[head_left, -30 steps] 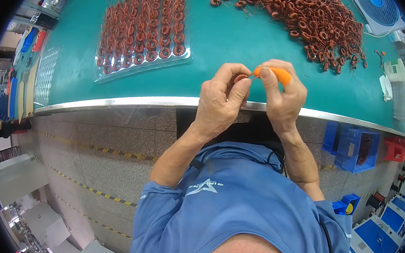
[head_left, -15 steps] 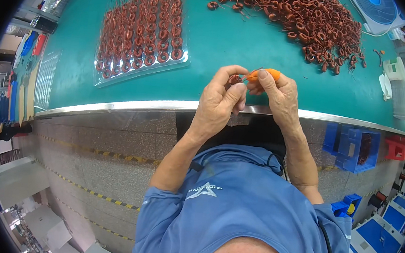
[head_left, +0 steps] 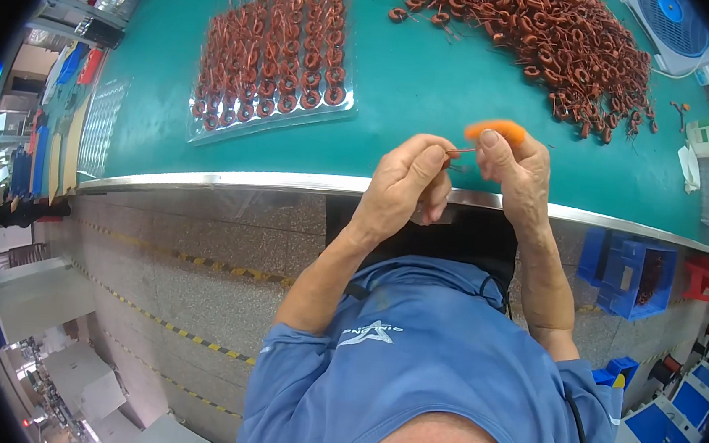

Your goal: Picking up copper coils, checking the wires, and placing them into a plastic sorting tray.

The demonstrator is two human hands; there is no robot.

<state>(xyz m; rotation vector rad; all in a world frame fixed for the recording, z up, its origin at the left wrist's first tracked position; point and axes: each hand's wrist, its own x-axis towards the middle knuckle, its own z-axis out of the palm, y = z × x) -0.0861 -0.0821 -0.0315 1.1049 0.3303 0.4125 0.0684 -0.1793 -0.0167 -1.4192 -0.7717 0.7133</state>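
My left hand (head_left: 402, 182) is closed over the table's front edge around a copper-wound ring coil. The coil is mostly hidden by the fingers, with thin wire leads (head_left: 459, 151) poking out toward the right. Just right of it, my right hand (head_left: 520, 175) pinches an orange-handled tool (head_left: 495, 132) between thumb and fingers. Its handle is blurred and its working tip cannot be made out. At the left, a clear plastic tray (head_left: 346, 109) holds rows of ring coils (head_left: 291, 60) with their leads upward.
A large heap of loose ring coils (head_left: 555, 53) spreads over the green tabletop (head_left: 401, 74) at the back right. Beyond it stands a blue-and-white fan (head_left: 670, 30). Blue bins (head_left: 638, 278) and a red bin (head_left: 708, 279) sit below the table's right side.
The orange-handled tool has come away rightward from the left hand, and the hands are farther apart. The coil, visible before, is now mostly covered. The whole view has shifted slightly.
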